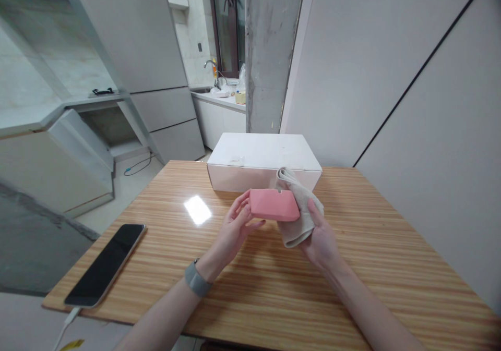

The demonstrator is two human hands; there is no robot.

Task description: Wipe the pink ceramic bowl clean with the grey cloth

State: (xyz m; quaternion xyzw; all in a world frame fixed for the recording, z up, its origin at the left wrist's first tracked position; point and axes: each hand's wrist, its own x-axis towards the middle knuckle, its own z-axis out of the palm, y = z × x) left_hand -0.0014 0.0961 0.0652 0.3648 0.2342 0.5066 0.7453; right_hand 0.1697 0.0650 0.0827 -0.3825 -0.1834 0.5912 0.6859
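"Left grip (235, 229), how's it set?"

"Narrow, with the fingers curled around one end of a pink rounded block (274, 205). A grey wristband (198, 279) sits on that wrist."

"And the right grip (319, 239)?"

"Holding a folded beige cloth (301, 202). The cloth bunches over the palm and presses against the block's other end."

"So where's the block?"

"Held up between both grips, above the counter (352, 267) and just in front of a white cardboard box (262, 155). A small notch shows along its top edge."

"What's it made of?"

"Can't tell from this view."

"Anything else on the counter?"

"A smartphone (105, 265) lies toward the left side with its screen dark, and a white cable (66, 322) runs off its lower end. A bright patch of glare sits on the striped wood between the phone and the box."

"Behind all that?"

"A concrete pillar (270, 53) rises beyond the box. Further back, a tap (211, 69) stands on a white kitchen cabinet (217, 121), near a tall grey fridge (133, 33)."
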